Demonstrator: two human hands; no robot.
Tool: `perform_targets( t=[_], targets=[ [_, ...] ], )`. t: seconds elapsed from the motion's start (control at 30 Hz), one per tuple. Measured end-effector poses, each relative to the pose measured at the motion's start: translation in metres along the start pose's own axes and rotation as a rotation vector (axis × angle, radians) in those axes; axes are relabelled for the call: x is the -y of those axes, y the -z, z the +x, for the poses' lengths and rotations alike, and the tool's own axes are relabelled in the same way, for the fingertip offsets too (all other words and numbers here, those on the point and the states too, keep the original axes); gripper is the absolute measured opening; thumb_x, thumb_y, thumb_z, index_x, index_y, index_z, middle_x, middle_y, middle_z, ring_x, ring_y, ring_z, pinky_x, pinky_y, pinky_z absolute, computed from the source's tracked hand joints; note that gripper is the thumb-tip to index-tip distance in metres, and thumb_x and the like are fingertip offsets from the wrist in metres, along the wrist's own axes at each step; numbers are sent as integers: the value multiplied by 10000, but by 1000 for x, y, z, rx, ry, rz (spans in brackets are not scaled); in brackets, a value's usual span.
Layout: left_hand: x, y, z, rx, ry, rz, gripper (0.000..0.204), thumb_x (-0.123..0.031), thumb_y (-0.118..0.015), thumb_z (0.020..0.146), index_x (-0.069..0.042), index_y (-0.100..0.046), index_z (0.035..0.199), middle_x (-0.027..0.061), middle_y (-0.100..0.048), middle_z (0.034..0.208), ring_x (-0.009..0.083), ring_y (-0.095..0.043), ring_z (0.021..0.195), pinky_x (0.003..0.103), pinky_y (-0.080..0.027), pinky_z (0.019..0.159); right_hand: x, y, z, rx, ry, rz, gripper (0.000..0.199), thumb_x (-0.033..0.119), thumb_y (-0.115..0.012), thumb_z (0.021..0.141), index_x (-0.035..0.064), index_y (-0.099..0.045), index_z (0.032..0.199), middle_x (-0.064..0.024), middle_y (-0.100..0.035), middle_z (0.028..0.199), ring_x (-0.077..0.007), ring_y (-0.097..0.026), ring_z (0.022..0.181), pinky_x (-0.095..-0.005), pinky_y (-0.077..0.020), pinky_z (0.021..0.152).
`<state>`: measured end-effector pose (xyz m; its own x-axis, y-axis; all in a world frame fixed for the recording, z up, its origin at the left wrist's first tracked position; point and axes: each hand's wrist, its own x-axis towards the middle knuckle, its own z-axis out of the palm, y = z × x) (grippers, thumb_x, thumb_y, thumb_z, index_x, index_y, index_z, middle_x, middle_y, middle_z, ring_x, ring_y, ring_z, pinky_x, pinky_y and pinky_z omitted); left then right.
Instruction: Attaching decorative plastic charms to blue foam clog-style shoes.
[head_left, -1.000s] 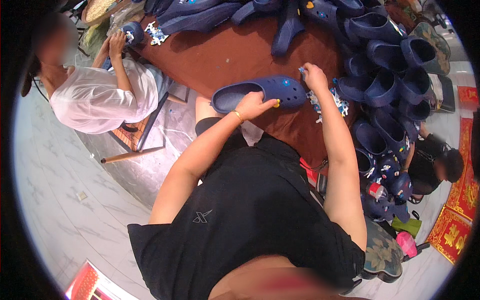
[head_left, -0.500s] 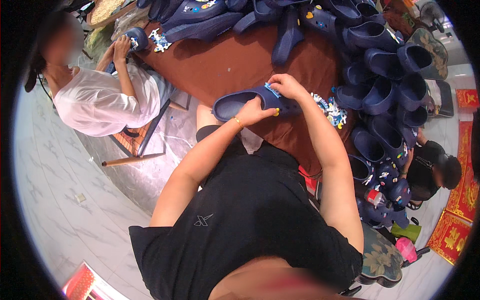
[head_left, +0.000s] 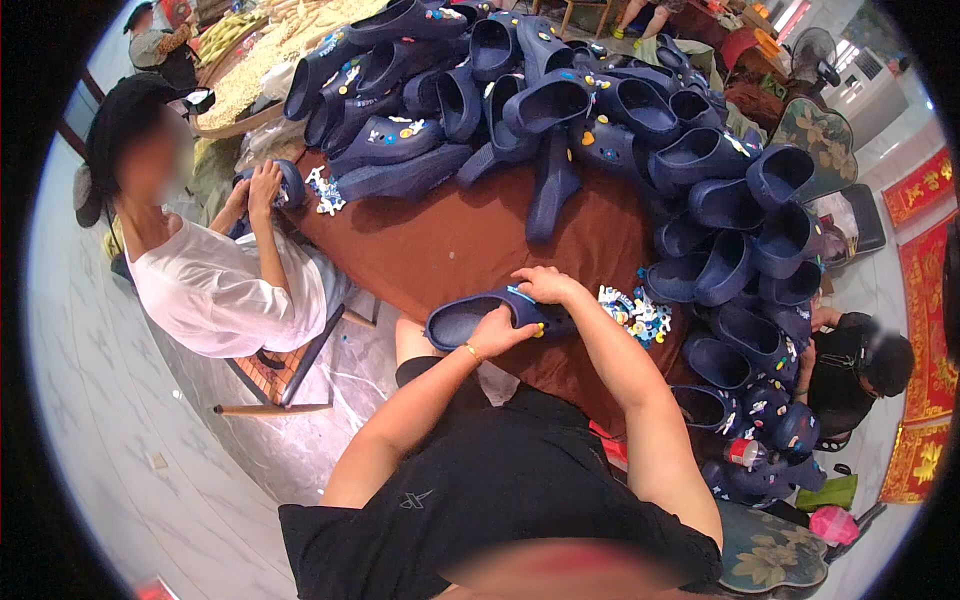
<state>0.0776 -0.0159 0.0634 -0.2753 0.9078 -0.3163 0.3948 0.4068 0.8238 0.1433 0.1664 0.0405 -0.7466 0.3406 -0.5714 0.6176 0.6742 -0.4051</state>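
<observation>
Head view: a navy clog (head_left: 458, 326) of smooth, moulded, rubbery-looking material, with a rounded opening, is held over the near edge of a counter (head_left: 410, 245) draped in wrinkled brown cloth; its toe points right. The left hand (head_left: 500, 333) grips its side, fingers curled into the opening and thumb outside beside a small, rounded yellow charm (head_left: 541, 330). The right hand (head_left: 546, 284) arches over the front, palm down, fingers bent at a flat, light-blue charm (head_left: 519, 293); whether they pinch it or press on it cannot be told. Both forearms reach forward from below, the right one angled inward. Just right of that hand, toward the counter's right edge, lies a loose pile of glossy white, blue and yellow charms (head_left: 638, 316). Overlapping navy clogs (head_left: 552, 106) heap along the far and right edges. Between the held clog and the far heap, a broad stretch of cloth is open, leaving room for moving.
</observation>
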Motion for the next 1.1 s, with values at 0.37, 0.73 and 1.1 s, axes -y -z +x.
perform_targets(
  t=[0.37,0.73,1.1],
  targets=[
    [0,0,1,-12,-97,-70,746,-478,-694,763,121,-495,1160,270,-613,1087,357,-594,1059,385,-448,913,13,-13,-32,-539,47,92,387,318,-577,834,215,-607,1206,-88,-577,1246,-322,-479,1190,-518,-329,1011],
    [-23,18,-17,-98,89,-1431,473,-348,-578,887,-15,-540,1221,115,-600,1191,241,-581,1067,374,-434,947,8,-61,-150,-974,212,526,308,168,-667,796,17,-608,1059,-150,-581,1105,-289,-561,1059,-359,-494,834],
    [-90,-21,-46,-191,-272,-1667,512,-323,-583,881,-48,-452,1292,84,-558,1219,235,-510,1125,383,-350,1006,48,-107,-169,-596,36,665,808,359,-761,739,22,-343,1342,-257,-583,1178,-376,-577,1106,-414,-473,901]
  ],
)
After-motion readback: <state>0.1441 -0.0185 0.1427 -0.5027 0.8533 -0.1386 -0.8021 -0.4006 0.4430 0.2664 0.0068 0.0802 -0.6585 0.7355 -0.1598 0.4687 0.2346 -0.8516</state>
